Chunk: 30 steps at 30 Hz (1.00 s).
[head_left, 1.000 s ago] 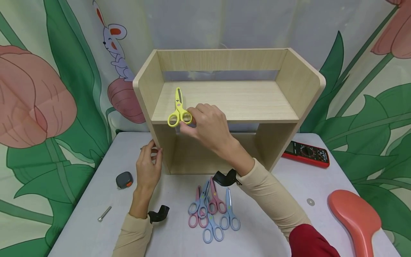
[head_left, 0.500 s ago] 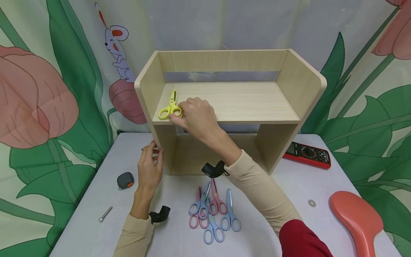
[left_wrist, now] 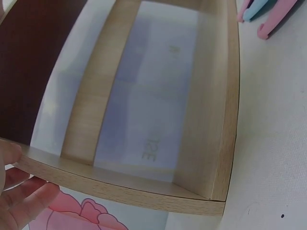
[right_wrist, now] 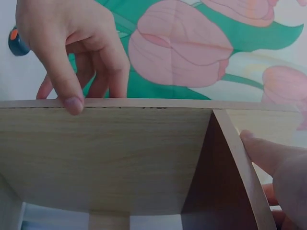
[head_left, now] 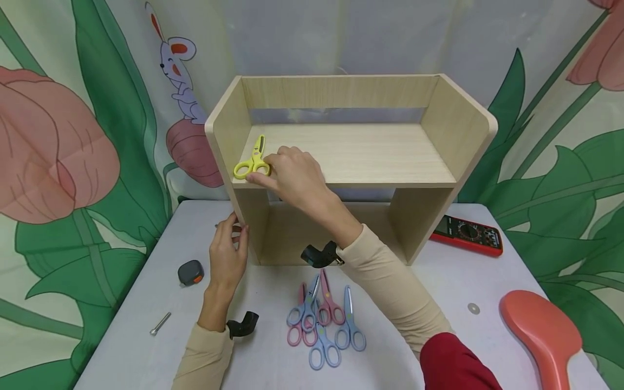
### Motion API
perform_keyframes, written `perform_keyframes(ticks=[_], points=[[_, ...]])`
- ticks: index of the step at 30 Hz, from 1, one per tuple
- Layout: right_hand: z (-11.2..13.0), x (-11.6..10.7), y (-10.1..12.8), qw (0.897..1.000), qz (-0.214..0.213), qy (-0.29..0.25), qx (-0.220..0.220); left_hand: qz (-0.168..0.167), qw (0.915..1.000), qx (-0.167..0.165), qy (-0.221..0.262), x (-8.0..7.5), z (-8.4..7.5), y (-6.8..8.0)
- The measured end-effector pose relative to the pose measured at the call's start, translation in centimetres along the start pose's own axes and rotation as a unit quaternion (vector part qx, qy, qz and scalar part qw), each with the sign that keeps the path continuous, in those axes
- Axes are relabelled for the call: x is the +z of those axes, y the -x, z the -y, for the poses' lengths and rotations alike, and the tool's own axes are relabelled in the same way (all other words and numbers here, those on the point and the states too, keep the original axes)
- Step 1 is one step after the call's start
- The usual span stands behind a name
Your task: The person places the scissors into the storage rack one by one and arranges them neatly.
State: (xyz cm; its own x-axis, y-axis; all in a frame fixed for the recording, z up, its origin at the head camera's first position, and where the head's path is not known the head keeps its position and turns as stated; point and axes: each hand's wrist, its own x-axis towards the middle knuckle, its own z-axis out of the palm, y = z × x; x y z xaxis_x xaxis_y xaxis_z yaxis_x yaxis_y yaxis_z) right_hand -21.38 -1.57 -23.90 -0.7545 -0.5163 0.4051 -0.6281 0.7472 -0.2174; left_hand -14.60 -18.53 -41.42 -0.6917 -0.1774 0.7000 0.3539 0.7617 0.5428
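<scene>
A pair of yellow scissors (head_left: 253, 160) lies at the left end of the upper board of a light wooden desk shelf (head_left: 361, 157), blades pointing back. My right hand (head_left: 297, 177) is at the right-hand ring, pinching it between thumb and fingers. In the right wrist view the right hand (right_wrist: 283, 163) shows at the board's front edge, and the scissors are out of sight. Lower down, my left hand (head_left: 228, 254) grips the front edge of the left side panel. The right wrist view shows the left thumb (right_wrist: 73, 104) on this edge, with the fingers outside the panel.
Several blue and pink scissors (head_left: 322, 325) lie heaped before the shelf. To the left are a tape measure (head_left: 190, 273) and a bolt (head_left: 160, 324). On the right lie a red multimeter (head_left: 467, 234), a washer (head_left: 473, 308) and a coral-coloured paddle-shaped thing (head_left: 541, 330).
My right hand has carried the yellow scissors left and down onto the upper board, toward the left side panel. The left hand keeps its place on the panel.
</scene>
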Motion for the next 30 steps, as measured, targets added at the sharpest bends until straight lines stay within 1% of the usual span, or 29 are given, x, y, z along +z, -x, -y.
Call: perform_keyframes(ticks=[3,7,9,11,13,16,18,20,22,24,30], points=[[-0.2,-0.1,0.3,1.000,-0.009,-0.005,0.006,0.003,1.0000,0.000,0.001,0.1,-0.1,0.0],[-0.6,-0.5,1.5,0.999,-0.032,-0.019,0.010,0.005,1.0000,-0.001,0.002,0.2,-0.1,0.0],[-0.8,-0.7,2.4,0.998,-0.051,-0.031,0.000,0.006,1.0000,-0.003,0.002,0.2,-0.1,0.0],[-1.0,-0.9,3.4,0.996,-0.077,-0.048,-0.019,0.007,1.0000,-0.006,0.001,0.2,0.0,0.0],[-1.2,-0.9,4.5,0.991,-0.107,-0.072,-0.043,0.008,0.9999,-0.009,0.000,0.1,0.0,0.0],[-1.7,-0.8,6.1,0.979,-0.152,-0.108,-0.083,0.006,0.9999,-0.009,0.000,0.0,0.1,0.0],[-2.0,-0.5,7.2,0.971,-0.175,-0.128,-0.105,0.005,1.0000,-0.008,0.001,0.0,0.2,0.0],[-2.4,-0.1,8.3,0.965,-0.188,-0.142,-0.117,0.003,1.0000,-0.008,0.003,0.0,0.2,0.1],[-2.9,0.2,9.4,0.963,-0.191,-0.148,-0.118,0.003,0.9999,-0.011,0.005,0.0,0.3,0.1],[-3.5,0.6,10.7,0.965,-0.183,-0.152,-0.111,0.004,0.9999,-0.014,0.006,0.0,0.2,0.1],[-5.5,2.3,14.8,0.978,-0.135,-0.145,-0.067,0.002,0.9999,-0.013,0.006,0.1,0.2,0.0]])
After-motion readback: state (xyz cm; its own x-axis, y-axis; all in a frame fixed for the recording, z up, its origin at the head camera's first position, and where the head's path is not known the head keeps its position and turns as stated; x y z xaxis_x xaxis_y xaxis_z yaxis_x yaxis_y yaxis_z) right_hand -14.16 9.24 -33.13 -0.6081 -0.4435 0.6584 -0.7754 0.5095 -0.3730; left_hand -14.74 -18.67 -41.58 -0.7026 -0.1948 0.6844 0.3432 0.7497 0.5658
